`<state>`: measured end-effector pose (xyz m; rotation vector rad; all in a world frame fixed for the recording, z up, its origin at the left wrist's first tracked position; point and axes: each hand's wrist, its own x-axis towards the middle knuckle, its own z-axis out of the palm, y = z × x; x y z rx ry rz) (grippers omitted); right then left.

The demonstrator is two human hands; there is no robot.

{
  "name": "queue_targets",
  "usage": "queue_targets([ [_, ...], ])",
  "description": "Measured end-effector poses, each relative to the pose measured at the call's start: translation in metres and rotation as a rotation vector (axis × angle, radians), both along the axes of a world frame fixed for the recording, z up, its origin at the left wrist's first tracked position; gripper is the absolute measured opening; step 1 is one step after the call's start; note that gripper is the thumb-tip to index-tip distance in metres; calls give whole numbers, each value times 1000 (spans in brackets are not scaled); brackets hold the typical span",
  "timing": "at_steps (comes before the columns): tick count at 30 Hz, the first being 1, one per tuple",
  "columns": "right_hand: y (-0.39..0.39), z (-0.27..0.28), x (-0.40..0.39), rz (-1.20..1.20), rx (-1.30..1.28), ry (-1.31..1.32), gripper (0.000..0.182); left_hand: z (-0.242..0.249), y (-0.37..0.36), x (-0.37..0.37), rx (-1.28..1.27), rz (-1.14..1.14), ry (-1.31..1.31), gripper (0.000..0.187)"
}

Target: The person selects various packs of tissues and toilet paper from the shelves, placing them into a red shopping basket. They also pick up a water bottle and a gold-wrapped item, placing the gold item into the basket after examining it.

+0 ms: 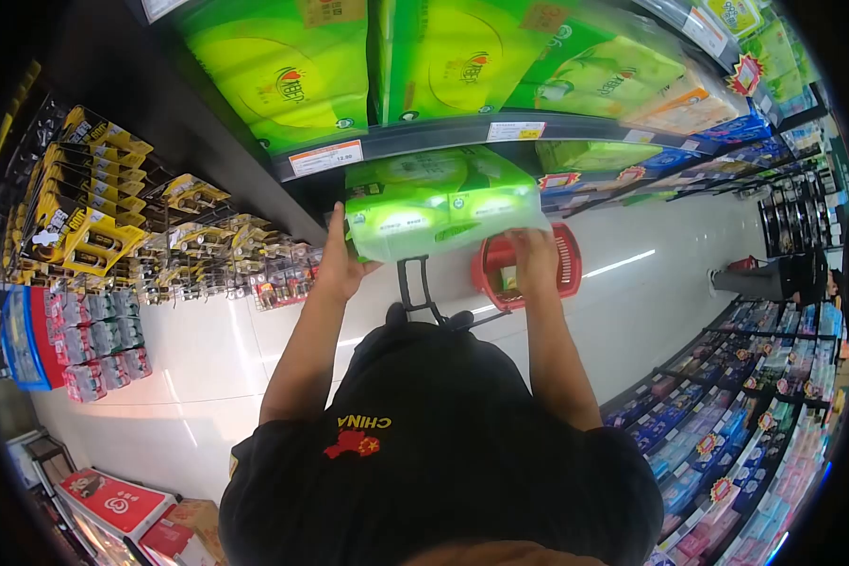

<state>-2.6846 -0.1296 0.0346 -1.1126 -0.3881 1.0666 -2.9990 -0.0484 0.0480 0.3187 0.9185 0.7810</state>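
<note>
A green, plastic-wrapped tissue paper pack (443,200) is held between my two hands, just below the shelf edge. My left hand (344,262) grips its left end, thumb along the side; some of its fingers are hidden beneath. At the lower right corner, the fingers of my right hand (535,257) close on the clear wrapping. Under my right hand, on the floor, stands a red shopping basket (568,255) with a small green and white item inside. A black pull handle (413,283) shows below the pack.
Larger green tissue packs (297,75) fill the shelf above, over a price-tag rail (396,140). Battery packs (104,236) hang on racks at left, near stacked drink cans (94,330). Shelves of small packages (726,415) line the right side. A person (774,278) stands farther along the aisle.
</note>
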Motion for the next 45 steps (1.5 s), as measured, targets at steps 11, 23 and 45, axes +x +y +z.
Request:
queue_targets([
  [11,-63,-6,-37,48,-15,341,43,-15,-8,3,-64,31,-4,57],
  [23,-54,-7,-77,171,-443,131,32,-44,-21,0,-95,-58,56,51],
  [45,-85,16,-57,261,-60,215,34,3,-46,13,108,-61,113,45],
])
